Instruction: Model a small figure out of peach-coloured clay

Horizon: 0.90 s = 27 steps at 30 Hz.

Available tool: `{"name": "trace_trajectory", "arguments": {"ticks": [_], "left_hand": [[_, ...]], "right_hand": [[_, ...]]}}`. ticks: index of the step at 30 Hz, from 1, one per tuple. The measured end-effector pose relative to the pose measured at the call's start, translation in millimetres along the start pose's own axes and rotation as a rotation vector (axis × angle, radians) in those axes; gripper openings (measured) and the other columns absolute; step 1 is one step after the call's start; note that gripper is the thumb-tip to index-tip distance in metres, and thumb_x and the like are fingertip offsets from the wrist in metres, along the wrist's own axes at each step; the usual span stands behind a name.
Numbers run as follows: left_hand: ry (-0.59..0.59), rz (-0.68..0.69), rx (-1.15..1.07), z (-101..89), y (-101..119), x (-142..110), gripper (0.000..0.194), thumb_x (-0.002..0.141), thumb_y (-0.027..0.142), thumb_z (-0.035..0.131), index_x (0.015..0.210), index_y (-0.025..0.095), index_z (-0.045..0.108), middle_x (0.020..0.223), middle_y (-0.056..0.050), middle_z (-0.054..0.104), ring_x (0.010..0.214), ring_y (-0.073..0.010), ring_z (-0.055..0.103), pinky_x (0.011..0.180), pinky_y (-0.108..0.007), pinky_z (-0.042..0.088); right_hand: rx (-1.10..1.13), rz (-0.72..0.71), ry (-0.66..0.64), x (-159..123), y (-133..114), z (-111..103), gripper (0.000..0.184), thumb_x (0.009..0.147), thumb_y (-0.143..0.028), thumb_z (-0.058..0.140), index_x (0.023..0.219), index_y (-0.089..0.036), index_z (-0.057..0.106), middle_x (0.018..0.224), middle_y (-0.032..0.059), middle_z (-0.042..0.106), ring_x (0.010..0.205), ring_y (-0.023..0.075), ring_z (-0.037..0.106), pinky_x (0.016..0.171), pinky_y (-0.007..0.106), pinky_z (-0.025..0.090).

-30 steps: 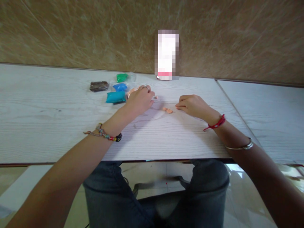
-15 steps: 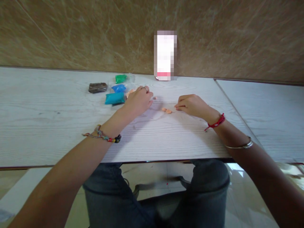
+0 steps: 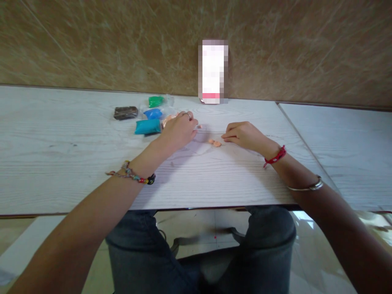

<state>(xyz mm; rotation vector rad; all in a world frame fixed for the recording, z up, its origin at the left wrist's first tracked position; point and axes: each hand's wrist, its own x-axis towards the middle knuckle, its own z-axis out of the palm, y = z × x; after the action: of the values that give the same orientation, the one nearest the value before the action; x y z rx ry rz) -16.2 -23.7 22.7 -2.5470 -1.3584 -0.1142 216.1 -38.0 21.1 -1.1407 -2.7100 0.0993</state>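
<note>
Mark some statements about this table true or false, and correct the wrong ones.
1. The glossy turquoise oblong packet lies left of the left hand. True.
2. The multicoloured beaded bracelet is on the right wrist. False: it is on the left one.
3. Small peach dough-like pieces lie on the white wood-grained table, between that hand and the right hand. True.
4. The dark brown rectangular packet lies right of the bright blue rounded packet. False: it lies left.
5. The green packet lies nearer the brown marbled wall than the turquoise one. True.
</note>
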Motion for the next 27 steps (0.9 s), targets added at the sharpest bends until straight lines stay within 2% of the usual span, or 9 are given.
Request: {"name": "trace_trajectory", "arguments": {"ticks": [4,8,19,23,27], "left_hand": [[0.039,-0.007,0.003,1.3,-1,0,0.031,0.087,0.024,0.037,0.103,0.011,0.060,0.104,-0.012,0.055,0.099,-0.0202,0.050,0.075,-0.029,0.040],[0.004,0.003,0.014,2.7,-3,1,0.032,0.088,0.025,0.035,0.102,0.009,0.059,0.106,-0.013,0.055,0.099,-0.0206,0.049,0.079,-0.030,0.039],[0.036,-0.015,0.016,5.7,-6,2,0.030,0.087,0.028,0.039,0.102,0.010,0.059,0.104,-0.013,0.056,0.098,-0.0213,0.050,0.074,-0.029,0.041],[0.035,-0.011,0.019,6.7,-9,2,0.031,0.087,0.029,0.039,0.101,0.010,0.059,0.104,-0.013,0.056,0.097,-0.0209,0.050,0.075,-0.029,0.042],[0.033,-0.026,-0.001,5.4,-10,1,0.028,0.086,0.027,0.041,0.100,0.010,0.059,0.105,-0.013,0.055,0.099,-0.0209,0.050,0.076,-0.029,0.042]], "right_hand": [[0.043,-0.029,-0.031,0,3,0,0.023,0.084,-0.022,0.051,0.083,-0.013,0.072,0.079,0.0059,0.066,0.070,0.0123,0.058,0.065,0.023,0.039],[0.016,-0.006,0.034,0,5,3,0.021,0.083,-0.021,0.052,0.085,-0.012,0.072,0.079,0.0073,0.066,0.070,0.0135,0.058,0.064,0.024,0.039],[0.163,-0.088,0.047,0,19,5,0.020,0.082,-0.024,0.055,0.083,-0.014,0.073,0.077,0.0057,0.067,0.068,0.0118,0.060,0.064,0.022,0.042],[0.113,-0.085,0.082,1,18,7,0.023,0.084,-0.025,0.052,0.081,-0.014,0.072,0.076,0.0061,0.066,0.067,0.0119,0.058,0.063,0.022,0.040],[0.115,-0.109,0.045,1,14,6,0.023,0.083,-0.025,0.052,0.080,-0.015,0.072,0.074,0.0050,0.066,0.065,0.0108,0.057,0.062,0.021,0.039]]}}
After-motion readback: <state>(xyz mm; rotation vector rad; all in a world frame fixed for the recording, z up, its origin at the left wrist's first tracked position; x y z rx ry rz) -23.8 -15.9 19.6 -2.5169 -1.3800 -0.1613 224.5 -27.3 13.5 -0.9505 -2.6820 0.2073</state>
